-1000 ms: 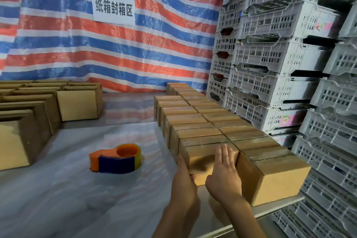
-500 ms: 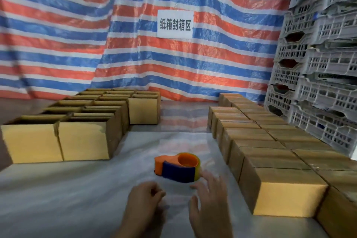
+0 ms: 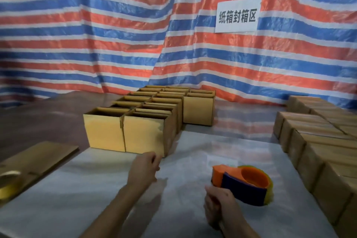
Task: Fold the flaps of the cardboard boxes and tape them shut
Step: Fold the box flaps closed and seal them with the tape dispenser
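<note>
Two lots of cardboard boxes are set on the surface (image 3: 193, 152). A block of open boxes (image 3: 144, 133) at centre-left has its flaps not yet folded. The closed boxes (image 3: 318, 150) in two rows at the right are judged finished (their tape cannot be made out). Roughly a dozen open ones are counted; the closed rows are cut off by the frame edge. One tape dispenser (image 3: 245, 185) lies near the front. The left hand (image 3: 144, 168) is held just beside the nearest open box, fingers loosely curled on nothing. The right hand (image 3: 218, 205) is at the dispenser's handle; whether its fingers are clamped on it cannot be told.
</note>
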